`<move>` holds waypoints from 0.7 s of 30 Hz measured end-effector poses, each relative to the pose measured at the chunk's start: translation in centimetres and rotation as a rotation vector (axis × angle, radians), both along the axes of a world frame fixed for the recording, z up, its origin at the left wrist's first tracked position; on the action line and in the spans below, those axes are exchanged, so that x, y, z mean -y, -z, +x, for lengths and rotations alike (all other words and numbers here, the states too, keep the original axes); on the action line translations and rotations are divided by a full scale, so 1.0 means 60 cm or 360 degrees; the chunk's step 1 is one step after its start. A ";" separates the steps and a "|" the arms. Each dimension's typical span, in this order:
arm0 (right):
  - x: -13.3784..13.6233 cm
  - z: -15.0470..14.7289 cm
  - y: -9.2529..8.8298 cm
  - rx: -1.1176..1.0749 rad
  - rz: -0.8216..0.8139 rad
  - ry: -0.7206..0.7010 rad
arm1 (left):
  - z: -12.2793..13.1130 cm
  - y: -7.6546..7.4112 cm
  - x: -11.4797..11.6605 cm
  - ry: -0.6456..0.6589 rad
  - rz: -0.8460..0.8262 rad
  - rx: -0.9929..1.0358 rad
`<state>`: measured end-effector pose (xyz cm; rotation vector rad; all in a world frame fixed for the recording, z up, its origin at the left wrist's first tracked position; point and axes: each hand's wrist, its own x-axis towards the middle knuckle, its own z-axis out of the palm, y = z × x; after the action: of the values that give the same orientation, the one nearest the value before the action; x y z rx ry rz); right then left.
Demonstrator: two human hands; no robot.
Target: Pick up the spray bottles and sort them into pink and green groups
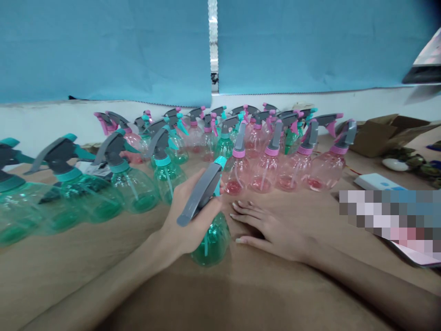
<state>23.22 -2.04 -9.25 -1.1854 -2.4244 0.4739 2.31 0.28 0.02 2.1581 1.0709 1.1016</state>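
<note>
My left hand point(188, 216) is wrapped round the neck of a green spray bottle point(212, 241) with a grey and turquoise trigger head. That bottle stands upright on the wooden table point(165, 294), near the middle of the view. To its right, my right hand point(265, 225) lies palm down on the table with fingers stretched out, holding nothing. Just beyond my hands is a row of pink spray bottles point(263, 172) with grey and pink heads. Green spray bottles point(134, 188) line up on the left.
More green and pink spray bottles crowd the back, near the white wall point(34, 124) under a blue cloth point(138, 50). An open cardboard box point(375, 135) stands at the right. Nearby lie a white and blue box point(379, 181) and a blurred-out flat object point(396, 225).
</note>
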 end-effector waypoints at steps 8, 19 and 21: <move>0.000 0.000 0.000 0.0016 -0.0002 0.0006 | 0.000 0.004 -0.001 -0.0044 0.0027 0.0049; -0.002 0.000 0.004 0.0018 0.0012 -0.0010 | 0.006 0.016 0.003 -0.0081 -0.0081 0.0111; -0.004 0.001 0.005 0.0032 0.0026 -0.0009 | 0.008 0.013 0.003 -0.0074 -0.0050 0.0121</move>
<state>23.28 -1.79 -9.56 -1.1823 -2.4442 0.4454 2.81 0.09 -0.75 2.0597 1.1018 1.1704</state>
